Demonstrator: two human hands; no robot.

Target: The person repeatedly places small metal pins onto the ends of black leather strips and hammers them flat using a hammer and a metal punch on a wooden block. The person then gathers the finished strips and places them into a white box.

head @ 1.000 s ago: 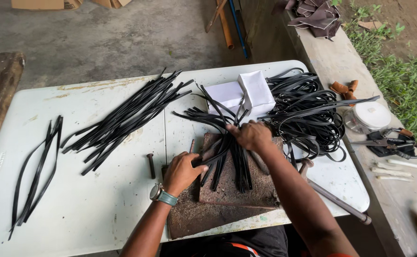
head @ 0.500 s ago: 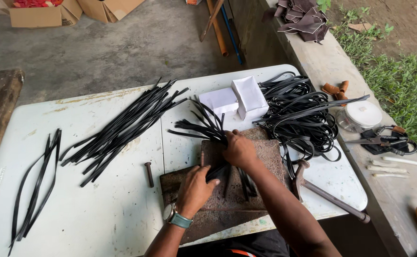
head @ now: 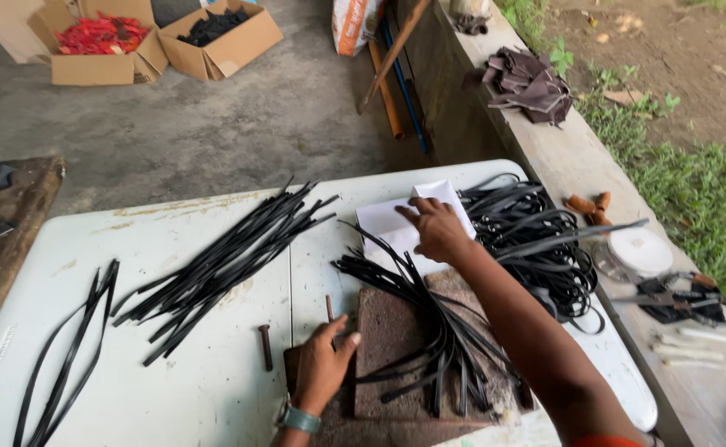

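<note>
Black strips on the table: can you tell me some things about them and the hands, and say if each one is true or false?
1. The right hand rests on white paper. True.
2. The left hand holds a hammer. False: it holds nothing and rests at the edge of the reddish stone block.
3. A bundle of black strips lies across the stone block. True.
4. The cardboard box on the floor is full of blue pieces. False: the pieces in it are red.
5. The left wrist wears a watch. True.
6. The white table has only one pile of strips. False: there are several separate piles.
</note>
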